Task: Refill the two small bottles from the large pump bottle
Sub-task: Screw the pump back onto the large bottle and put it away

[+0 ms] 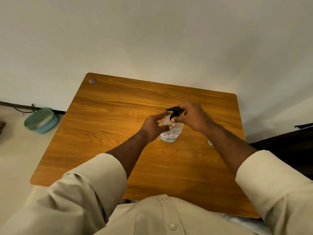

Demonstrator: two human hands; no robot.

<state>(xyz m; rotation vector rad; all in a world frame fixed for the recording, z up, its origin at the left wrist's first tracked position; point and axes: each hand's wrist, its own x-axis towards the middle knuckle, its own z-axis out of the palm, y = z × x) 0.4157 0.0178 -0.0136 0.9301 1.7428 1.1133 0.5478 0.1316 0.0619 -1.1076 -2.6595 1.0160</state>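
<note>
Head view, looking down over my chest and both forearms onto a wooden desk [105, 126] set against a pale wall. Near the middle of the desk, toward its right half, stands the large pump bottle [171, 133], clear, upright, with a white handwritten label on its lower front and a black pump head [174, 110] on top, its spout pointing left. My right hand [194, 118] reaches over the top of the bottle; its fingers [177, 119] are closed around the black pump head, thumb in front at the neck and the others curled behind. My left hand [152, 126] is beside the bottle's left shoulder, its fingers [162, 115] spread and curved toward the clear body; I cannot tell whether they press it or only lie close, so no firm grip is shown there. Just right of the bottle's base, next to my right forearm, a small round clear object [210, 142] lies on the desk, too small to identify. A tiny scrap [92, 80] sits at the far left corner. On the floor to the left rests a teal basin [41, 121], with a dark cable along the wall base behind it. Both sleeves are cream, cuffs pushed back.
</note>
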